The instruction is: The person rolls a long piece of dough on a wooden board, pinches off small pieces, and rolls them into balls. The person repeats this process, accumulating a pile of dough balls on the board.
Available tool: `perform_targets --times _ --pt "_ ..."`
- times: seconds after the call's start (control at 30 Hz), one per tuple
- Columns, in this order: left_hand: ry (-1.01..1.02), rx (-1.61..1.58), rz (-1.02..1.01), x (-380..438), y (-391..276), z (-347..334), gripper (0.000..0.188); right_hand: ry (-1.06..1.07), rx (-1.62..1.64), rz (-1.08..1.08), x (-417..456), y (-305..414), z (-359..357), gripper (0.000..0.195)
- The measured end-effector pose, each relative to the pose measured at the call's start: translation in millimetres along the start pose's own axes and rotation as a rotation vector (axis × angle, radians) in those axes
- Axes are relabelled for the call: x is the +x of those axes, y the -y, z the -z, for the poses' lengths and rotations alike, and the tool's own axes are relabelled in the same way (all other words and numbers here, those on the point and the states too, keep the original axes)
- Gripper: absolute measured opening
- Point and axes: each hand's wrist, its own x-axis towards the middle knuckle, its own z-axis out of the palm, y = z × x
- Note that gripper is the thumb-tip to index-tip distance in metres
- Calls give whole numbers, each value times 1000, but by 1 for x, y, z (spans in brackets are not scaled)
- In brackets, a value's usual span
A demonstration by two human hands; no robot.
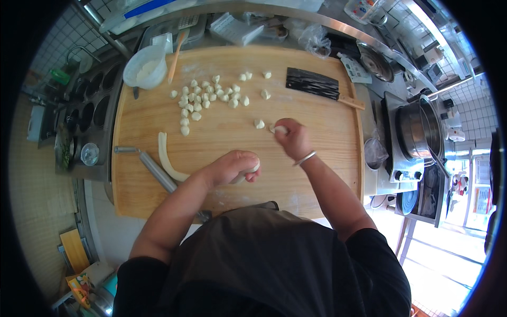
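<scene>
My left hand [237, 167] is closed around one end of a long dough rope [167, 160], which curves away to the left across the wooden board [233, 138]. A bit of dough shows at its thumb. My right hand [293, 136], slightly blurred and with a bangle at the wrist, holds a small dough piece [281, 129] in its fingers. Just left of it a single dough lump [259, 124] lies on the board. Farther off, several dough lumps [206, 95] are grouped at the upper left, with a few scattered ones to their right.
A metal rolling pin [156, 170] lies slanted at the left. A black-bladed cleaver [313, 83] rests at the upper right. A white bowl of flour [146, 69] and a wooden-handled utensil [174, 59] are at the upper left. A steel pot [412, 125] stands on the right.
</scene>
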Motion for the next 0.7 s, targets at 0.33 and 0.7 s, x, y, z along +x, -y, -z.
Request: perform_targets --times 0.33,0.7 --pt "-241 -131 -76 5 25 0 40 502 57 311 -22 18 -4 37" --pt "-83 -14 41 -9 5 6 41 426 230 187 -15 41 -2 21"
